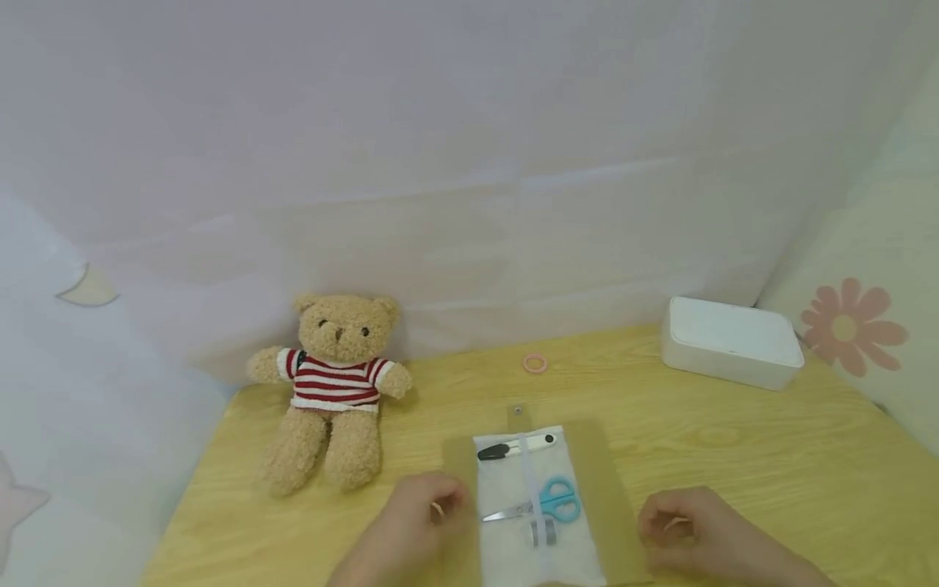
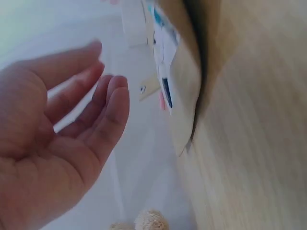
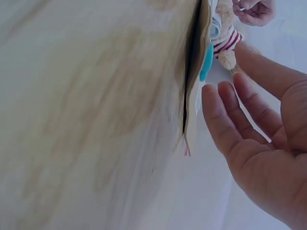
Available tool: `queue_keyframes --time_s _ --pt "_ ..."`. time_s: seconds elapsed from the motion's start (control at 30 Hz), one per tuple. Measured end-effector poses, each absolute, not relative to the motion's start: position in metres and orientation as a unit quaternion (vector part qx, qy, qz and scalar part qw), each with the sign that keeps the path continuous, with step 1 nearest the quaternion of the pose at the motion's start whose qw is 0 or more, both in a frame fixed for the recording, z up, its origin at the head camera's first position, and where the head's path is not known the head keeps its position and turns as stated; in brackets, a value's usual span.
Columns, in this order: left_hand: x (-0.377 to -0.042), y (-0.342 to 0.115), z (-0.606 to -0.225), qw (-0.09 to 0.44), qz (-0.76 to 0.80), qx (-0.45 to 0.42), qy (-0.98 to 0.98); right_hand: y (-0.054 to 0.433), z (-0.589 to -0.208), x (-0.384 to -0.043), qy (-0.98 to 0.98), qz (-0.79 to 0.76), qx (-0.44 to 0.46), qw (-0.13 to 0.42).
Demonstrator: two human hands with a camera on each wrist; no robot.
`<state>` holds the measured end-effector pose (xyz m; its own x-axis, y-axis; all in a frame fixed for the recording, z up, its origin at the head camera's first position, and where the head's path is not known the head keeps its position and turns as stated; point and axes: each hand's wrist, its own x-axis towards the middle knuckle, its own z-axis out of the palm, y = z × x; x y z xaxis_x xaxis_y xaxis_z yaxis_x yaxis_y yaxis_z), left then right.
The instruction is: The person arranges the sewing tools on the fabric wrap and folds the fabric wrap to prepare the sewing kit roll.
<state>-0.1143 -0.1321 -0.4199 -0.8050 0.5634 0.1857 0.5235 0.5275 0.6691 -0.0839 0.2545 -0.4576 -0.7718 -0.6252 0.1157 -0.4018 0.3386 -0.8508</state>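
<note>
A tan folding case (image 1: pixel 601 489) lies spread out on the table, with a snap tab (image 1: pixel 517 416) at its far edge. On its white cloth panel (image 1: pixel 502 485), a pale strap (image 1: pixel 529 473) runs over a slim white tool with a black end (image 1: pixel 517 447), scissors with light blue handles (image 1: pixel 561 499) and a small grey spool (image 1: pixel 541 533). My left hand (image 1: pixel 418 514) hovers at the case's left edge, fingers loosely bent around nothing. Off the right edge is my right hand (image 1: pixel 697 526), likewise holding nothing; the right wrist view shows its fingers (image 3: pixel 220 115) relaxed beside the case.
A teddy bear (image 1: pixel 337 383) in a red-striped sweater sits at the back left of the wooden table (image 1: pixel 734 456). Behind the case lies a pink ring (image 1: pixel 535 364). A white box (image 1: pixel 734 338) stands at the back right, and pale cloth (image 1: pixel 455 204) hangs behind.
</note>
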Motion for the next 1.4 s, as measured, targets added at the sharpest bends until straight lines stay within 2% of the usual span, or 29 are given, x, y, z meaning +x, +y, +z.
queue_keyframes --time_s 0.07,0.17,0.23,0.3,0.47,0.6,0.7,0.8,0.93,1.03,1.17,1.27,1.4 --pt "-0.104 -0.134 -0.422 0.061 0.359 0.333 0.87 0.251 -0.46 -0.086 0.795 -0.48 -0.361 0.089" --pt "-0.096 -0.135 -0.429 0.092 0.317 0.356 0.874 0.245 -0.465 -0.088 0.775 -0.451 -0.441 0.015" --pt "-0.093 -0.135 -0.436 0.097 0.286 0.372 0.878 0.242 -0.468 -0.089 0.776 -0.417 -0.472 -0.029" --pt "-0.092 -0.135 -0.443 0.086 0.257 0.397 0.877 0.24 -0.469 -0.088 0.785 -0.391 -0.478 -0.048" --pt "-0.09 -0.138 -0.452 0.041 0.215 0.431 0.875 0.239 -0.467 -0.082 0.819 -0.349 -0.453 -0.039" --pt "-0.088 -0.139 -0.452 0.047 0.262 0.41 0.872 0.239 -0.461 -0.078 0.837 -0.357 -0.412 0.031" --pt "-0.089 -0.139 -0.45 0.043 0.301 0.404 0.863 0.238 -0.457 -0.077 0.837 -0.379 -0.39 0.062" --pt "-0.092 -0.14 -0.448 0.051 0.324 0.408 0.852 0.238 -0.457 -0.078 0.835 -0.391 -0.385 0.046" --pt "-0.093 -0.142 -0.446 0.1 0.382 0.382 0.835 0.239 -0.456 -0.08 0.841 -0.392 -0.372 0.019" --pt "-0.094 -0.143 -0.444 0.126 0.424 0.357 0.822 0.241 -0.453 -0.083 0.841 -0.408 -0.355 0.029" --pt "-0.096 -0.145 -0.438 0.154 0.476 0.318 0.806 0.245 -0.451 -0.089 0.826 -0.44 -0.353 0.015" --pt "-0.099 -0.146 -0.434 0.148 0.495 0.294 0.805 0.246 -0.451 -0.097 0.808 -0.463 -0.363 -0.003" --pt "-0.103 -0.147 -0.431 0.109 0.489 0.266 0.823 0.247 -0.446 -0.106 0.782 -0.51 -0.356 0.033"
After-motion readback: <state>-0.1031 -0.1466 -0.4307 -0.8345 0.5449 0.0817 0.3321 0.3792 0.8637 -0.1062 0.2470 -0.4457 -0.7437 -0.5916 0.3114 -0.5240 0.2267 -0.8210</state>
